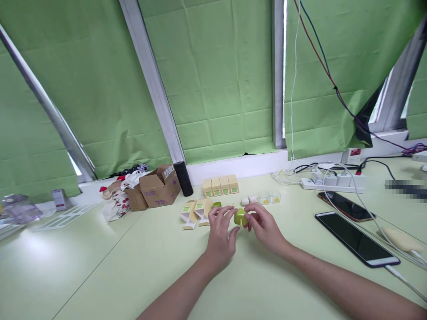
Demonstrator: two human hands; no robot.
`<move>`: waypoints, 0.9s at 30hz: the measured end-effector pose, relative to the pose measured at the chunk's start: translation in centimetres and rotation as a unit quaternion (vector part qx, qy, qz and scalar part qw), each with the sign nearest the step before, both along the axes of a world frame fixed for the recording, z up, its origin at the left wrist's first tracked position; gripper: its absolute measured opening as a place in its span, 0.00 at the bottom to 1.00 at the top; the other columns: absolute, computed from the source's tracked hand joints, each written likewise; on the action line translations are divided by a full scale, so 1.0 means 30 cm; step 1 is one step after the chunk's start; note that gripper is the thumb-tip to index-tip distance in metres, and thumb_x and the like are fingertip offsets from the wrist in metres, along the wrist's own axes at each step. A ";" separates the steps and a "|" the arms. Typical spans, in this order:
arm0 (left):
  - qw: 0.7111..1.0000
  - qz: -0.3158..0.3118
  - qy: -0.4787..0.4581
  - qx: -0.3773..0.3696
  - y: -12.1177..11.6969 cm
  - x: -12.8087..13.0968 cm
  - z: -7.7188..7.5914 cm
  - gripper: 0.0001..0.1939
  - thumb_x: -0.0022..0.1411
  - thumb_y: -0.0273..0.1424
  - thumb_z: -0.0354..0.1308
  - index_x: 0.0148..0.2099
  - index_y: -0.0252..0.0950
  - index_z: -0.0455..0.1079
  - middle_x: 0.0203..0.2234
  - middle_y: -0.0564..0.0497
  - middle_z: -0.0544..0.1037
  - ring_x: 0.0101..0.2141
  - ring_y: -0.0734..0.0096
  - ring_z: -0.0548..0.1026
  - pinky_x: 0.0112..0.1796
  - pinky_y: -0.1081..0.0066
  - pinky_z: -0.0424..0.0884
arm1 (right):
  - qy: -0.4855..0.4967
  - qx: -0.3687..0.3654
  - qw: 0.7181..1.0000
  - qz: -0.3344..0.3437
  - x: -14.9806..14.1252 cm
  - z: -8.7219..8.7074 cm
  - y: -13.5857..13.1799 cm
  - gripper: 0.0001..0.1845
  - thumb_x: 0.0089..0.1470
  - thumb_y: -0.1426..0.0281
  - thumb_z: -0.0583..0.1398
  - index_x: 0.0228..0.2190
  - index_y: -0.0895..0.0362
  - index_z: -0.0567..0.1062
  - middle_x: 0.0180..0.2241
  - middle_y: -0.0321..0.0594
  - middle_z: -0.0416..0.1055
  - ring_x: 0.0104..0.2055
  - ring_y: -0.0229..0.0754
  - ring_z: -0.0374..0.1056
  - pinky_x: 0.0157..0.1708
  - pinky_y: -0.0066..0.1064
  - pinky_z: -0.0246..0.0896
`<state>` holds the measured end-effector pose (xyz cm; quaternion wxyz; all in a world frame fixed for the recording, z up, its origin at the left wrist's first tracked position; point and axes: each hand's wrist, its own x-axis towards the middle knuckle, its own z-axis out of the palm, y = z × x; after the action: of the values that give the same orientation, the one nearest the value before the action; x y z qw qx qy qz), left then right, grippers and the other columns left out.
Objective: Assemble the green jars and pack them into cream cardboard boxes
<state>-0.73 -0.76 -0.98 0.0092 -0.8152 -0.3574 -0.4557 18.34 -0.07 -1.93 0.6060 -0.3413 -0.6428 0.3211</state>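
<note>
Both my hands meet over the middle of the pale green table [133, 266]. Between them is a small green rounded case [239, 217]. My left hand [220, 235] pinches it from the left with curled fingers, and my right hand [263, 225] grips it from the right. Just behind my hands lie two opened small cream cartons [195, 212] and another green piece [217, 205]. Farther back stands a row of several shut cream boxes with green labels [220, 186]. To their right sit small white pieces [248, 200] and clear plastic pieces [270, 198].
A brown cardboard box [159, 186] and a black cylinder [183, 178] stand at the back left beside a printed bag [116, 202]. A power strip [332, 181] with cables lies at the back right. Two phones [355, 238] lie on the right. Green blinds hang behind.
</note>
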 end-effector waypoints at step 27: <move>0.916 -0.058 -0.298 -0.261 0.081 -0.001 -0.009 0.23 0.56 0.27 0.67 0.54 0.40 0.72 0.49 0.45 0.78 0.49 0.60 0.77 0.53 0.58 0.71 | -0.423 0.037 0.871 -0.248 0.096 -0.028 0.114 0.17 0.59 0.77 0.60 0.48 0.52 0.76 0.50 0.45 0.76 0.52 0.53 0.71 0.42 0.40 0.66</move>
<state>-0.75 1.67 -1.25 -0.3371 -0.6343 -0.4021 -0.5677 21.22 3.35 -2.76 0.3476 -0.5701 -0.7434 -0.0386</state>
